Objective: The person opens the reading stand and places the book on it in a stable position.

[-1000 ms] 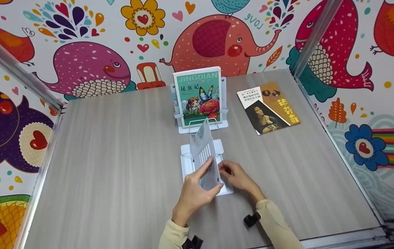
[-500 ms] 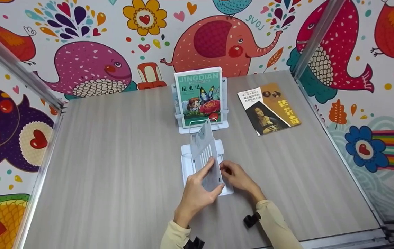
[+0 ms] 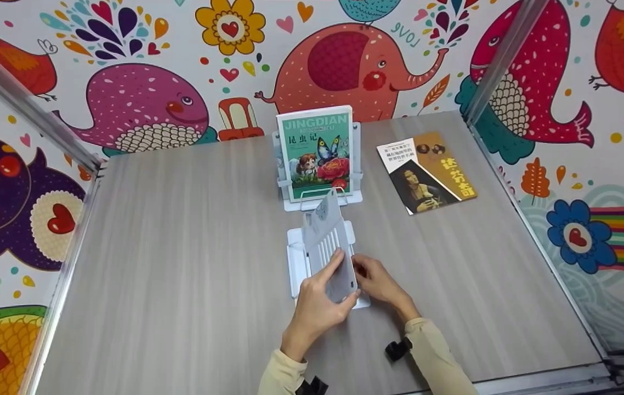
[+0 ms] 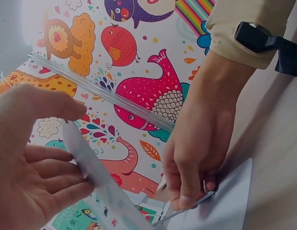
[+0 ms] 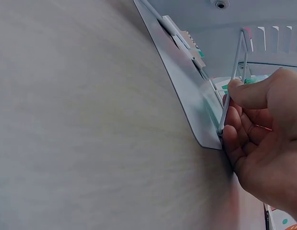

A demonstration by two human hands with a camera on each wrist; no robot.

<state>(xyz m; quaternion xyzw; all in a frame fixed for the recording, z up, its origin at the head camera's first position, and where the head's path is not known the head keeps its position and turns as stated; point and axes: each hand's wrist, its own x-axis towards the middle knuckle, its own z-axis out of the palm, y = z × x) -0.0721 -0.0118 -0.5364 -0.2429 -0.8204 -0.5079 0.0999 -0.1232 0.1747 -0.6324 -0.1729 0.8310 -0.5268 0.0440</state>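
A pale book stand sits near the middle of the table, its flat base lying down and its slotted back panel raised at a steep tilt. My left hand grips the panel's near edge, thumb on one side and fingers on the other. Beneath the panel on its right side, my right hand pinches a thin wire support between thumb and fingers. In the right wrist view the wire rises from close to the base plate. The panel partly hides the right fingertips in the head view.
Behind, a second stand holds a green book upright. A brown and white book lies flat at the back right. Cartoon-printed walls with metal frame bars border the grey wood-grain table.
My left hand and the panel's near edge have shifted slightly to the right. The right hand stays at the wire, and the books have not moved.
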